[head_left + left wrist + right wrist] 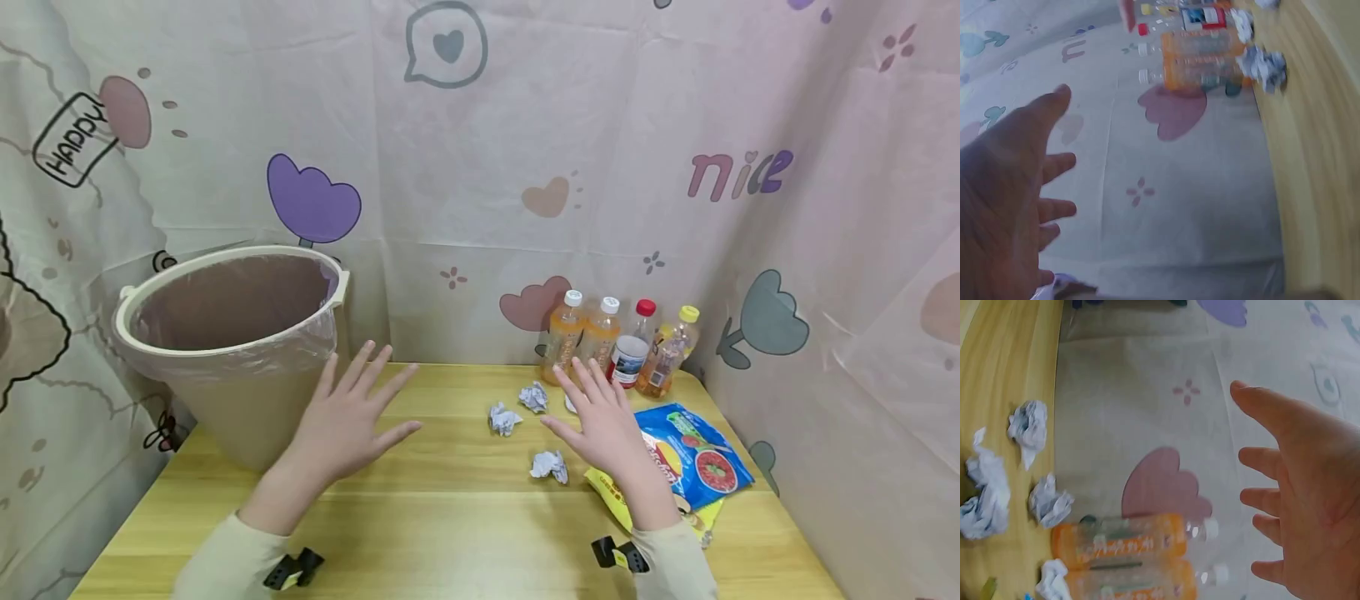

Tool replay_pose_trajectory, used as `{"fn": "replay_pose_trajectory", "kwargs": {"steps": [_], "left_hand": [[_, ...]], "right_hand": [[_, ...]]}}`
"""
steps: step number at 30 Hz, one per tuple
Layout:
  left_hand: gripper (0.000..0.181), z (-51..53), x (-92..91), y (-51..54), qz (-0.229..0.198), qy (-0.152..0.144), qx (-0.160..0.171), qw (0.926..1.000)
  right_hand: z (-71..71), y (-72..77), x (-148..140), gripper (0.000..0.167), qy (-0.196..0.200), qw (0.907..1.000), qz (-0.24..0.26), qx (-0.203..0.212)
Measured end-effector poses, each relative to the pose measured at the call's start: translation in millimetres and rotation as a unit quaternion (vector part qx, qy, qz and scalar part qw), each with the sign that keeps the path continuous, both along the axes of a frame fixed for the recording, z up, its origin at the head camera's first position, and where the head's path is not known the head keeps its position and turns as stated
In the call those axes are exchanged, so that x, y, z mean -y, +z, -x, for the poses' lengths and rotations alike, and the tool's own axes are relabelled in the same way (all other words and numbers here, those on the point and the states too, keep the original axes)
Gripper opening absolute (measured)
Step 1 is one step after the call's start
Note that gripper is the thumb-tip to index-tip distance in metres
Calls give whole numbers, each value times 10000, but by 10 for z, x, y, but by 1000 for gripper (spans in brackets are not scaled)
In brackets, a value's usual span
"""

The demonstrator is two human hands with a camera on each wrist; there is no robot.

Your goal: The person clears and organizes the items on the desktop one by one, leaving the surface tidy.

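Observation:
My left hand (347,423) is held up with its fingers spread, close to the right side of a beige trash bin (247,400) lined with a clear bag. Nothing is in it. My right hand (600,421), also spread and holding nothing, hovers in front of several plastic bottles. Crumpled paper balls (504,418) lie on the table to its left, and one is partly hidden behind its fingers. Beneath the right wrist, a blue snack bag (693,454) overlaps a yellow snack bag (611,496). In the right wrist view, the thumb and fingers stand apart before the curtain.
The wooden table (450,533) meets a patterned curtain (450,167) at the back. Along its far right edge stand two white-capped orange bottles (562,337), a red-capped bottle (630,354) and a yellow-capped bottle (667,358). The tall bin occupies the left side.

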State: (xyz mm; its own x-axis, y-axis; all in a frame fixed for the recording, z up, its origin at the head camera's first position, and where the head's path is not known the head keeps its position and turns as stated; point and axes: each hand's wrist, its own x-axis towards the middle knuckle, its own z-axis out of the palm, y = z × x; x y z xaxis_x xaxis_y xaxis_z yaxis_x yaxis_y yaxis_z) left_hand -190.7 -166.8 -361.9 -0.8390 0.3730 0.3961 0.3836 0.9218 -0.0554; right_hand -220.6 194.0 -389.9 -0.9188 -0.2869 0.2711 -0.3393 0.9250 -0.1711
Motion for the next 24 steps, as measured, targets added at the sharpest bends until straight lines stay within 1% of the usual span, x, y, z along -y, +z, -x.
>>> {"fn": "replay_pose_trajectory", "kwargs": {"steps": [3,6,10,13,17,24], "left_hand": [[72,-39,195,102,212,-254,-504,9982],[71,-73,387,192,380,-493,-957,9935],[73,-118,614,311,476,-686,-1320,9877],[73,-152,760,398,503,-707,-1477,9852],[72,-202,953,492,605,-608,-1601,9834],[71,-281,1322,669,782,-297,-1485,9854]], "right_hand": [[-14,85,123,76,225,9995,-51,-204],[-23,153,259,75,433,9982,-138,-381],[-43,237,450,74,726,9958,-227,-518],[-60,290,590,74,928,9935,-262,-610],[-56,342,786,75,1162,9904,-352,-653],[-40,506,1167,76,1619,9814,-670,-790]]}}
